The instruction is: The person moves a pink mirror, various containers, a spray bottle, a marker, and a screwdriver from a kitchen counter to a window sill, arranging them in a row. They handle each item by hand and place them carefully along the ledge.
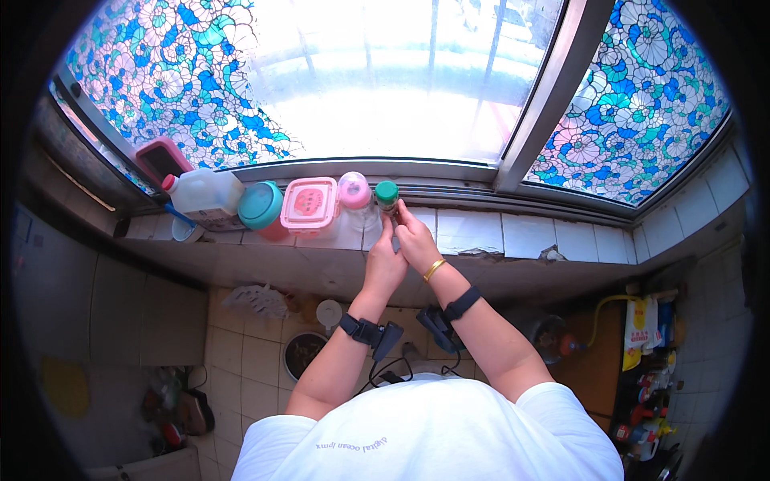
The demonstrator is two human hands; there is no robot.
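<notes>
On the tiled window sill (469, 231), a small jar with a green lid (387, 191) stands at the right end of a row of containers. My left hand (385, 264) and my right hand (416, 239) meet at the jar, with fingers around its lower part. Just left of it is a clear bottle with a pink cap (355, 191). Further left come a pink-lidded square food box (310, 204), a round container with a teal lid (260, 205) and a translucent plastic jug with a red cap (207, 191). The fingers partly hide the jar's body.
A white cup (185, 231) with a blue-handled utensil and a pink-framed item (161, 157) are at the sill's left end. Broken tile edges (481, 251) show right of my hands. A dark round pan (305, 355) lies below, and several bottles (646, 415) stand at lower right.
</notes>
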